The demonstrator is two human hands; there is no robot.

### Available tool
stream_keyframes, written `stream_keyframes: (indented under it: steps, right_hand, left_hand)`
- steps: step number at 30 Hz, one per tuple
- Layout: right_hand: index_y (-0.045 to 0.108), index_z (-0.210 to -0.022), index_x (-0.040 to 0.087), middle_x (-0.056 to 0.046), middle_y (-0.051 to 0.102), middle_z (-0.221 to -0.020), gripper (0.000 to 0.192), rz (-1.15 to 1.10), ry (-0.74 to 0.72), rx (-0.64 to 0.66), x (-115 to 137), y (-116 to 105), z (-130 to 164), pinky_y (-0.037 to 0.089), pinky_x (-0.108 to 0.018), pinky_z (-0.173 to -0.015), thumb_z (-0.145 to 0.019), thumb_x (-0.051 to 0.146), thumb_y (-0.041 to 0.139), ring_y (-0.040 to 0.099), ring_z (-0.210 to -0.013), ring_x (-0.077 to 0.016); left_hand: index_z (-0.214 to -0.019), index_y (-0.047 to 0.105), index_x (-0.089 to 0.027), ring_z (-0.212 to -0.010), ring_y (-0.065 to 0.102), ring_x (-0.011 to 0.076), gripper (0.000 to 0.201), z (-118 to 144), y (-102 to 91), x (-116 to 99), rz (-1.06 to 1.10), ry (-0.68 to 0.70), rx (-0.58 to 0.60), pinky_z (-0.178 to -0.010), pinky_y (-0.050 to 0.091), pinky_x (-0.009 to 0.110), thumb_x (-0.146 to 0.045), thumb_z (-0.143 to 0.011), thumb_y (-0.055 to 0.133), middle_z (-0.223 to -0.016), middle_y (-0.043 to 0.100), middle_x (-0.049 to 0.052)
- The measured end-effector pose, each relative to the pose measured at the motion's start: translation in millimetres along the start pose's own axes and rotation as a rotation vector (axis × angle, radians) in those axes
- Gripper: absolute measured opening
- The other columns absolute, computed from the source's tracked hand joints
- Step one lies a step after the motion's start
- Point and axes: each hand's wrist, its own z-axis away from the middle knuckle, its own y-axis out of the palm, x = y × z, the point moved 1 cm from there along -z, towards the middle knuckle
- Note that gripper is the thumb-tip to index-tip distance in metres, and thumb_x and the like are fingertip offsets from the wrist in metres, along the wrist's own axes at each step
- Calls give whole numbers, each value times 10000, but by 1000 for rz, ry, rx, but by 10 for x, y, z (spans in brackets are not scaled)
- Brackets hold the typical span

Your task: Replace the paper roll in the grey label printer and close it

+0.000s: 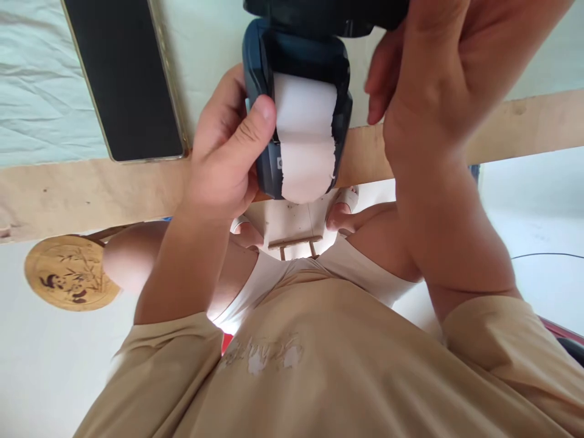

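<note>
A dark blue portable receipt printer (267,164) is in my left hand (223,143), with the thumb pressed on its near side and the fingers wrapped round behind. Its paper bay lies open. Inside sits a white paper roll (305,109), and a strip with a torn edge hangs over the front of the printer. At the top edge of the view is a black plastic part (319,15), cut off by the frame; whether it joins the printer I cannot tell. My right hand (424,73) grips this part at its right end, its lower fingers curled and slightly blurred.
A smartphone (128,79) with a dark screen and clear case lies left on a pale green cloth (31,91). The wooden table edge (91,194) runs across below. A round wooden stool top (68,274) with a panda picture stands at lower left.
</note>
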Motion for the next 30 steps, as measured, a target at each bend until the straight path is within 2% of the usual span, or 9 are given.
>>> stream_keyframes:
  steps: [3, 7, 12, 16, 20, 24, 26, 28, 30]
  right_hand:
    - [418, -961, 153, 57, 410, -710, 306, -167, -75, -30, 57, 52, -51, 474, -93, -551, -915, 455, 437, 601, -632, 24]
    - [401, -895, 139, 5, 441, -837, 168, -154, -147, 53, 13, 45, -34, 418, -87, -477, -912, 281, 488, 677, -947, -29]
    - [650, -857, 154, 23, 652, -841, 150, 453, -389, 280, 140, -10, -23, 382, -188, -650, -837, 242, 529, 487, -662, 5]
    - [660, -1062, 255, -31, 670, -966, 303, 973, -143, 698, 345, 38, -105, 445, -289, -757, -825, 336, 491, 620, -931, -190]
    - [605, -1173, 309, -45, 655, -946, 397, 1015, -53, 814, 451, 50, -171, 517, -451, -844, -780, 318, 548, 639, -964, -272]
    - [567, -1216, 294, 30, 661, -1015, 433, 750, -94, 798, 460, -134, -142, 537, -359, -924, -784, 275, 559, 654, -946, -144]
    - [623, -1129, 227, 11, 650, -1017, 353, 311, -34, 699, 385, -251, -112, 469, -198, -658, -796, 342, 613, 652, -858, -77]
    - [633, -1127, 224, -7, 626, -1017, 354, 41, 64, 412, 215, -329, -102, 441, -179, -611, -799, 358, 634, 645, -897, -81]
    - [623, -987, 203, -24, 541, -798, 404, 9, 77, 266, -11, -323, -98, 367, -187, -503, -871, 544, 439, 533, -650, -44]
  left_hand:
    - [-1117, 659, -206, -972, 678, 186, 283, 12, 40, -29, 17, -51, -11, -791, 548, 296, -378, -906, 579, -1060, 706, 62]
    - [-1153, 631, -188, -1031, 690, 199, 294, 12, 44, -56, 79, -89, -1, -887, 585, 347, -352, -918, 564, -1100, 712, 67]
    - [-1188, 608, -201, -1091, 676, 196, 320, 15, 0, -22, 96, -91, 28, -930, 590, 356, -364, -914, 582, -1069, 692, 55]
    - [-1154, 636, -248, -1232, 597, 249, 378, -11, -80, 76, 89, -58, 42, -952, 584, 371, -448, -836, 669, -1063, 696, 59]
    - [-1151, 647, -255, -1213, 602, 271, 383, -18, -101, 120, 55, -48, 25, -937, 563, 392, -472, -835, 656, -1055, 696, 69]
    - [-1116, 647, -271, -1074, 648, 234, 357, 9, -58, 79, 34, -21, -16, -801, 570, 341, -488, -833, 655, -1052, 693, 56]
    - [-1125, 637, -275, -1057, 656, 215, 364, 25, -36, 49, 36, -36, -15, -698, 558, 289, -501, -839, 646, -1032, 695, 51]
    - [-1135, 624, -275, -1075, 666, 208, 339, 38, -21, 18, 39, -70, -22, -632, 543, 257, -485, -869, 614, -1026, 693, 51]
    - [-1141, 619, -281, -1100, 675, 206, 312, 49, -11, -12, 38, -111, -41, -657, 564, 259, -458, -884, 602, -1055, 688, 44]
